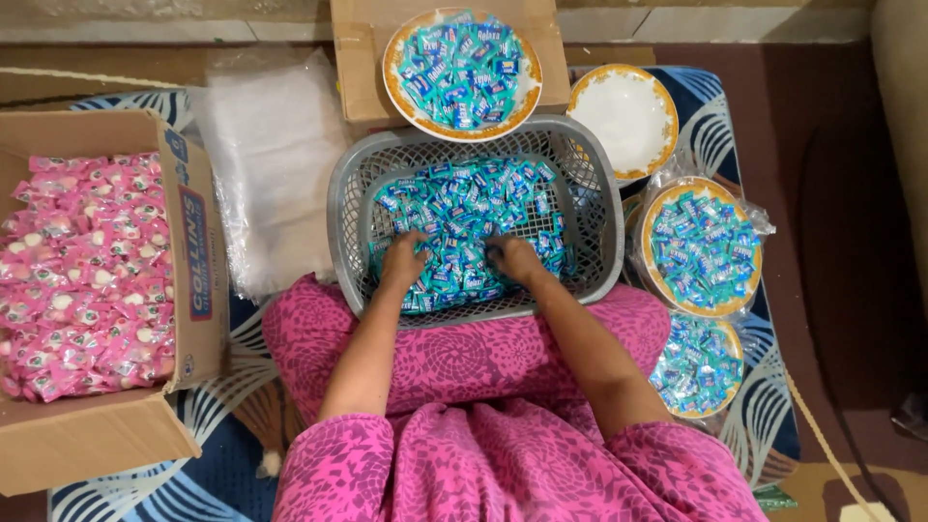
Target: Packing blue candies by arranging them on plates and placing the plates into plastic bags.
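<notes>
Sorting through candies, both hands in basket.
left hand (404, 259): palm down on blue candies (464, 208), fingers buried; grip can't tell.
right hand (514, 257): same, fingers curled into the pile; grip can't tell.
basket (348, 208): grey, on lap, candies cover its floor.
plates: one full (462, 70) above basket, one empty (623, 116), two bagged full at right (703, 246).
box (198, 242): far left, pink candies (87, 275).
bags (271, 155): clear stack, between box and basket.
</notes>
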